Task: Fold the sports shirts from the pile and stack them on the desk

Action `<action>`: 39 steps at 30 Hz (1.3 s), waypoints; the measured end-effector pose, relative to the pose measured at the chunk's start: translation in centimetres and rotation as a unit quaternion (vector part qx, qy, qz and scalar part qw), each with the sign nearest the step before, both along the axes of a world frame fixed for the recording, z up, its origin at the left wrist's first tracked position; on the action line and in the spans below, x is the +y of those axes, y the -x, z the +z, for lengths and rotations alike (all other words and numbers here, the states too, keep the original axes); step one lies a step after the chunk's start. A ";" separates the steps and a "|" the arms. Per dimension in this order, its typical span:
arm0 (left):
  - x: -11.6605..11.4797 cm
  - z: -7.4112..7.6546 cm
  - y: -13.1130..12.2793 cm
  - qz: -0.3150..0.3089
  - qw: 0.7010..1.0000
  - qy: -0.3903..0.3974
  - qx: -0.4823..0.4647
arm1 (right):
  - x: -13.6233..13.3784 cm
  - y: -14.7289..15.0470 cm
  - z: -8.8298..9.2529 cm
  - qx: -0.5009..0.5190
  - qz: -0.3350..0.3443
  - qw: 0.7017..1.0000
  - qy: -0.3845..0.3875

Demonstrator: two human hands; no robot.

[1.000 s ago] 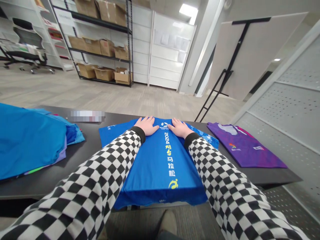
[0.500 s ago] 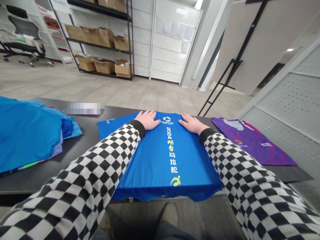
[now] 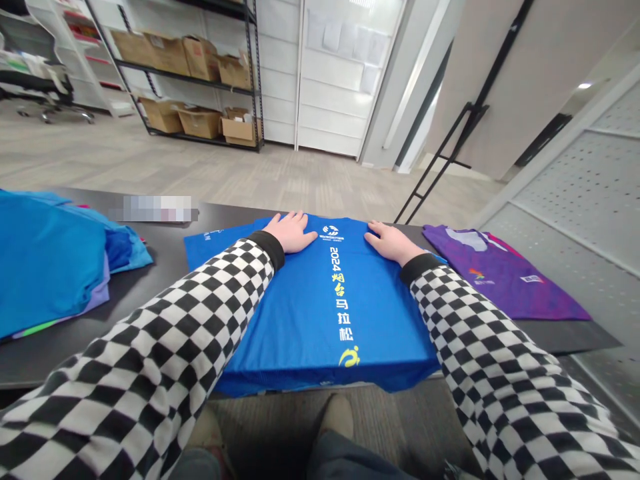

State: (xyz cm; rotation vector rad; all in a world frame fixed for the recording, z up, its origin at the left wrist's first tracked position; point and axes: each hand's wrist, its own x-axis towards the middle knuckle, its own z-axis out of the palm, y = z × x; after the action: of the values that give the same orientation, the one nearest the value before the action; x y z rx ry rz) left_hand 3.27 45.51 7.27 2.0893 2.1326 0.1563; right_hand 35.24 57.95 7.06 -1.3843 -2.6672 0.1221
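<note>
A folded blue shirt (image 3: 320, 313) with white and yellow print down its middle lies on the black table (image 3: 165, 270), its near end hanging over the front edge. My left hand (image 3: 290, 231) rests flat on the shirt's far left part, fingers spread. On the far right part lies my right hand (image 3: 393, 241), also flat with fingers stretched out. Neither hand holds anything. Both arms wear black-and-white checked sleeves.
A pile of blue garments (image 3: 50, 257) sits at the table's left. A purple shirt (image 3: 500, 280) lies flat at the right end. Beyond the table stand shelves with cardboard boxes (image 3: 190, 80), white cabinets (image 3: 340, 73) and a leaning board on a black stand (image 3: 450, 147).
My right hand has slid to the right across the shirt's far edge, away from the left hand. The left hand has stayed near the print. The view has tilted down a little.
</note>
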 end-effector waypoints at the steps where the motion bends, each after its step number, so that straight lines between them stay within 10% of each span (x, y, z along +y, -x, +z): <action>1: 0.1 -0.1 0.0 0.001 1.000 0.004 -0.001 | 0.0 -0.4 0.3 0.015 -0.004 1.000 -0.011; 11: 0.6 -0.5 0.7 -0.012 1.000 0.002 0.020 | 0.1 -9.1 3.4 0.141 -0.123 0.982 0.034; 21: 0.5 0.6 -1.1 0.017 0.997 0.017 0.079 | -0.9 -5.9 2.6 0.068 0.017 0.992 0.106; 28: 0.8 0.2 -5.8 -0.047 0.999 0.005 0.009 | -0.4 -6.3 1.9 0.073 0.024 0.985 0.152; 39: 0.8 0.4 -5.3 -0.014 0.999 0.027 0.025 | 1.0 -6.2 0.5 0.100 0.036 0.984 0.141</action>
State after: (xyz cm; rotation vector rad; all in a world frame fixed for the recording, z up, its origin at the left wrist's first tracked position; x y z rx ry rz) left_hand 8.56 46.30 7.68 2.1139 2.1083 0.0446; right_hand 41.49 58.98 7.58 -1.2667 -2.6050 0.6340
